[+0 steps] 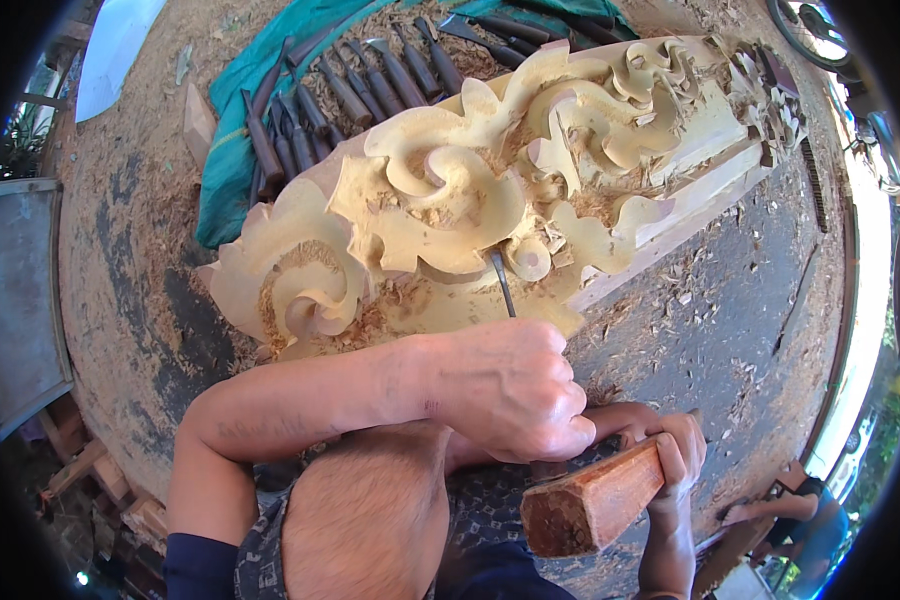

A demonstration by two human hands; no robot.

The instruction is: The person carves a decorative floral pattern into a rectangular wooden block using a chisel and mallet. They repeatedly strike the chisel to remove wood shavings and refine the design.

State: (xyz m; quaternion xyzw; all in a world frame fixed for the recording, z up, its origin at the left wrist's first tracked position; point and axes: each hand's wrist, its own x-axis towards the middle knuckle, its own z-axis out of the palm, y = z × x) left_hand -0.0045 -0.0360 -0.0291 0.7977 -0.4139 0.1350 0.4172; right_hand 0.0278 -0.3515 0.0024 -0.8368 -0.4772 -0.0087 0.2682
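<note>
My left hand (510, 390) is closed in a fist round a carving chisel (504, 285), whose handle is hidden by the fingers. The narrow dark blade slants up to the carved wooden panel (440, 250), its tip touching beside a small round boss (528, 258). Pale yellow wood makes up the panel, cut into deep scrolls and leaves. In my right hand (678, 455), lower and to the right, is a blocky brown wooden mallet (595, 500). Its thick end points toward my lap, apart from the chisel.
Several dark-handled chisels (350, 90) lie on a green cloth (225, 170) beyond the panel. Loose shavings (685, 270) cover much of the dark work surface (730, 330). My bent leg (365, 510) is below my left forearm. Another person (810, 515) is at lower right.
</note>
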